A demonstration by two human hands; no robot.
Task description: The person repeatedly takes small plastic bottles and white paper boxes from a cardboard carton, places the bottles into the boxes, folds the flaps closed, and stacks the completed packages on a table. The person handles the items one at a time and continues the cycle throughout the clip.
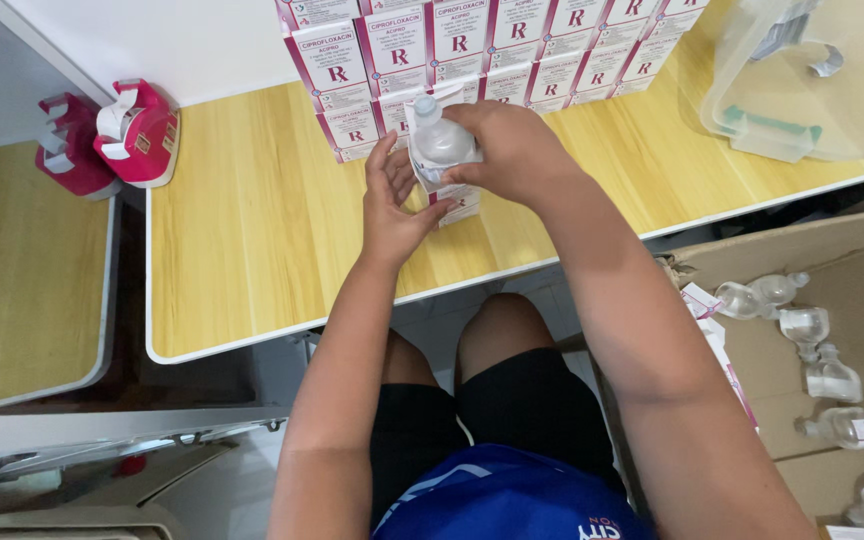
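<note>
Both hands on carton [449,195]: right grip [512,150] closed around bottle [440,135], left grip [392,200] open.

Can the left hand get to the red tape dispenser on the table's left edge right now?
Probably yes: the left hand only steadies the small box, and bare tabletop lies between it and the red tape dispenser.

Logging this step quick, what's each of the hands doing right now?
Left hand: open, fingers spread, palm against the small white and pink box.
Right hand: closed around the clear plastic bottle, holding it at the box's open top.
</note>
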